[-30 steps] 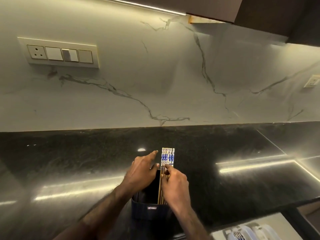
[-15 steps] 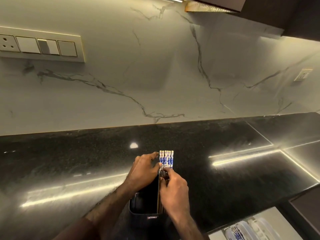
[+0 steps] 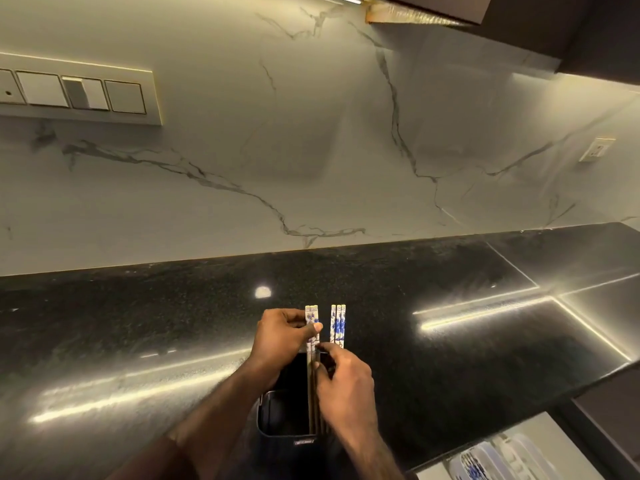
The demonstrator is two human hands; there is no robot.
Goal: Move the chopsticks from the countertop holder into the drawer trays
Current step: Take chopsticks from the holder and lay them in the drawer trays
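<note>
Split apart now, two chopsticks point(image 3: 311, 323) sit in the left grip point(image 3: 287, 332).

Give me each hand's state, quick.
Left hand: closed, pinching two chopsticks.
Right hand: fingers curled at the other chopsticks; grip cannot be told.

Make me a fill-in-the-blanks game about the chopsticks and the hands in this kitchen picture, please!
1. The chopsticks stand in a dark ____ on the countertop.
2. The left hand pinches ____ chopsticks away from the rest.
3. The chopstick tops are white with ____ patterns.
4. The switch panel is on the ____ wall.

Missing words: holder; two; blue; marble
</note>
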